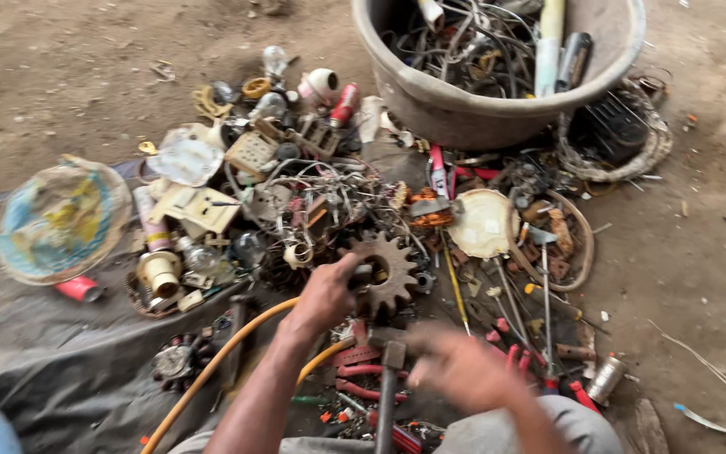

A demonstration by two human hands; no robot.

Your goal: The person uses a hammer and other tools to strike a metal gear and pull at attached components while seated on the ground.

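Observation:
My left hand [325, 294] grips a rusty toothed gear [388, 273] at its left edge, low over the scrap pile. My right hand [462, 367] is blurred with motion just below and right of the gear; its fingers look spread and nothing shows in it. A hammer [388, 378] with a dark handle lies between my two hands, its head near the gear. A yellow hose [212, 366] runs under my left forearm. Red-handled pliers [363, 391] lie beside the hammer.
A large grey tub [464, 105] of wires and tubes stands at the back. Bulbs, sockets, tangled wire [321, 197], a round pale lid [482, 223] and screwdrivers litter a dark sheet [52, 353]. A crumpled coloured disc [60, 219] lies left; bare dirt surrounds everything.

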